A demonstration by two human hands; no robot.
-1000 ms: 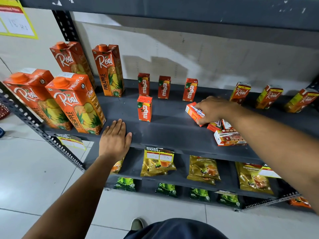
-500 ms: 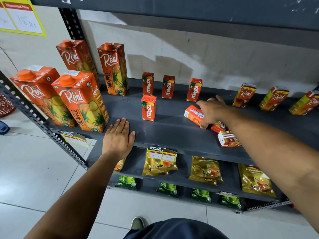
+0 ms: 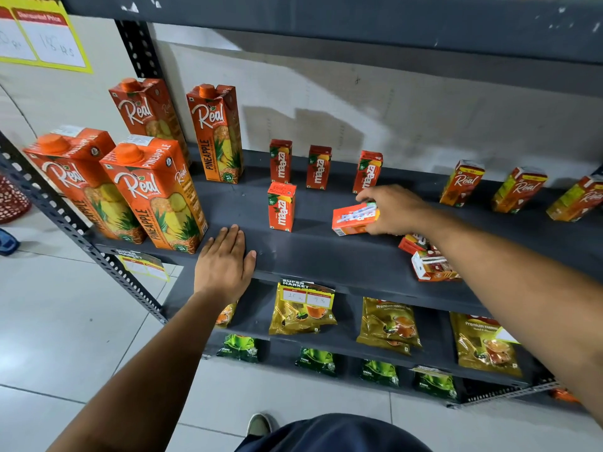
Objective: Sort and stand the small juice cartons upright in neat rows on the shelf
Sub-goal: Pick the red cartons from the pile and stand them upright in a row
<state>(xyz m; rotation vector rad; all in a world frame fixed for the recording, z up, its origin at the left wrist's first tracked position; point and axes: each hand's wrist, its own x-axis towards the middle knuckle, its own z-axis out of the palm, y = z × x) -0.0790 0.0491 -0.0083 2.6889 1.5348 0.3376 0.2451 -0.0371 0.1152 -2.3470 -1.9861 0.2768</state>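
Placement: our right hand (image 3: 396, 210) grips a sideways carton (image 3: 352, 220) at the middle of the shelf (image 3: 326, 256), left hand (image 3: 223, 264) flat on its front edge; next we must turn it upright beside the front-row carton (image 3: 281, 207).

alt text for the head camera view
A person's right hand grips a small orange carton, turned sideways, at a grey shelf. The left hand rests flat on the shelf's front edge. Four Maaza cartons stand upright nearby.
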